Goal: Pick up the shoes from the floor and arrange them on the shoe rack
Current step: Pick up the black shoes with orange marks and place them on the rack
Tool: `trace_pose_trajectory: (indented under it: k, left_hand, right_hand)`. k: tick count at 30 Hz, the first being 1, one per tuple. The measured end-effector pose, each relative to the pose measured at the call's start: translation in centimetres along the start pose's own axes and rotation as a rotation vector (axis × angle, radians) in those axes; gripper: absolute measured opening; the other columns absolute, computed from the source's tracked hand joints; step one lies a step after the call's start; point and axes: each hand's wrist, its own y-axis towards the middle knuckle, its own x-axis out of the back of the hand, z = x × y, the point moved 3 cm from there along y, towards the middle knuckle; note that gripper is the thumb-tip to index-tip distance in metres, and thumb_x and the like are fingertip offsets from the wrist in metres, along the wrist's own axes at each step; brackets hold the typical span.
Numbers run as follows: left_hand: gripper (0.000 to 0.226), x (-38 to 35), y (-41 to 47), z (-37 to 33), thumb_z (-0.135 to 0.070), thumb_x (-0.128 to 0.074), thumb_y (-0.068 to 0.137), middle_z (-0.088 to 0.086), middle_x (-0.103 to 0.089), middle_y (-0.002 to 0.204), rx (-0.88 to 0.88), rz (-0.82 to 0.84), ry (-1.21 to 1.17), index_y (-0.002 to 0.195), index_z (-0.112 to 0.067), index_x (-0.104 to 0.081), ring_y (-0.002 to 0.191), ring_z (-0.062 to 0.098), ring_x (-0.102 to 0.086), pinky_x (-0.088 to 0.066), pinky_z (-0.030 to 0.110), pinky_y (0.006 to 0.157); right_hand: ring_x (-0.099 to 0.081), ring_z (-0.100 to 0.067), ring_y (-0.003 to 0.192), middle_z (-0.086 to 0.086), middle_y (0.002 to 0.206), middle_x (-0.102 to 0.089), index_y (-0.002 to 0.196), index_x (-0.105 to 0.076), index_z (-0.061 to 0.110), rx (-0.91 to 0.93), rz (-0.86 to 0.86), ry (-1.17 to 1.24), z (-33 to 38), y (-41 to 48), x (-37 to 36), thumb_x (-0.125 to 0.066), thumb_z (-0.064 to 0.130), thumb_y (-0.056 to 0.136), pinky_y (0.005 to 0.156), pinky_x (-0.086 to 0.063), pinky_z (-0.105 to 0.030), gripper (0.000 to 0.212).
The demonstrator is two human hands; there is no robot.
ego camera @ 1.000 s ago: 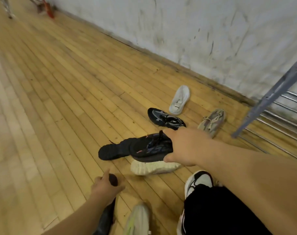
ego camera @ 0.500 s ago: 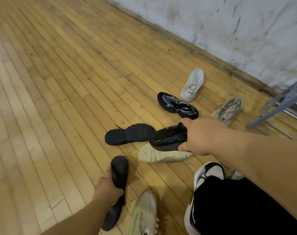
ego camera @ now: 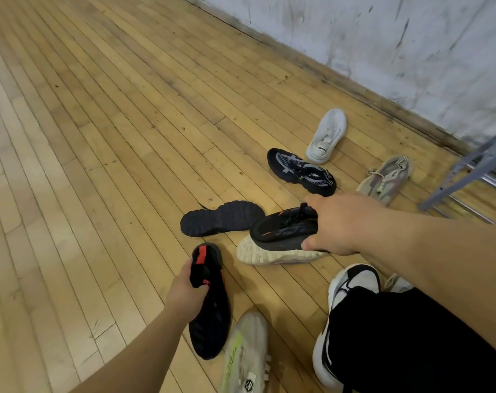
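Head view, looking down on a light wooden plank floor (ego camera: 99,137).

Left hand (ego camera: 184,292): fingers curled round the heel end of a black fabric shoe with red trim (ego camera: 212,321), gripping it. The shoe's toe points back toward the person. Whether the toe touches the floor cannot be told.

Right hand (ego camera: 336,225): thumb under and fingers over the collar of a black knit shoe with a thick cream sole (ego camera: 281,234), closed on it. The shoe is tilted, sole facing the person. Contact with the floor cannot be told.

On the floor:
- A black shoe lying sole-up (ego camera: 221,218), just beside the cream-soled shoe, on its far left.
- A black-and-grey mesh sneaker (ego camera: 300,171), beyond the right hand.
- A white slip-on shoe (ego camera: 327,134), nearer the wall-side edge of the floor, just beside the mesh sneaker.
- A beige laced sneaker (ego camera: 385,177), between the mesh sneaker and the rack.
- A pale sneaker with a neon-yellow stripe (ego camera: 247,353), at the near edge, beside the left-hand shoe.

A grey metal shoe rack (ego camera: 465,174) stands at the right, against the scuffed white wall (ego camera: 383,52); only its slanted leg and rails show. A white-and-black sneaker (ego camera: 351,282) sits below the right forearm, partly covered by a black trouser leg (ego camera: 411,336).
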Motion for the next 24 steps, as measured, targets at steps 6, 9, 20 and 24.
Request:
trace_pose_trajectory:
  k: [6,9,20,24]
  left_hand:
    - [0.088,-1.4,2.3,-3.7,-0.032,-0.069,0.094,0.005,-0.040,0.151,-0.152,0.015,0.190,0.164,-0.037,-0.015,0.127,0.024,-0.051,-0.050,0.039,0.103]
    - [0.095,-2.0,4.6,-7.7,-0.039,-0.070,0.091,0.005,-0.036,0.155,-0.295,-0.018,0.345,0.164,-0.036,-0.009,0.129,0.025,-0.046,-0.044,0.039,0.109]
    - [0.116,-7.0,14.0,-16.6,-0.046,-0.079,0.084,0.006,-0.010,0.172,-0.497,0.145,1.112,0.162,-0.043,0.008,0.155,0.044,-0.013,-0.011,0.065,0.123]
    - [0.105,-7.6,15.1,-16.4,-0.048,-0.075,0.085,0.004,-0.031,0.162,-0.522,0.132,1.142,0.161,-0.046,-0.002,0.140,0.038,-0.039,-0.026,0.062,0.119]
  right_hand:
    - [-0.054,-0.036,0.115,-0.003,0.122,-0.059,0.147,-0.032,0.031,-0.027,-0.001,0.023,-0.2,-0.4,0.3,-0.064,0.072,0.078,0.093,-0.053,-0.051,0.086]
    - [-0.052,-0.033,0.108,-0.003,0.108,-0.051,0.138,-0.036,0.030,-0.069,-0.031,-0.018,-0.8,-0.7,1.1,-0.063,0.069,0.084,0.086,-0.050,-0.046,0.072]
    - [-0.049,-0.039,0.121,-0.015,0.135,-0.052,0.140,-0.032,0.029,-0.324,0.006,0.097,-8.6,0.9,1.5,-0.056,0.072,0.077,0.096,-0.050,-0.052,0.080]
    - [-0.061,-0.039,0.107,-0.017,0.121,-0.061,0.136,-0.035,0.022,-0.352,0.087,0.133,-10.6,2.0,1.5,-0.056,0.072,0.069,0.089,-0.056,-0.049,0.086]
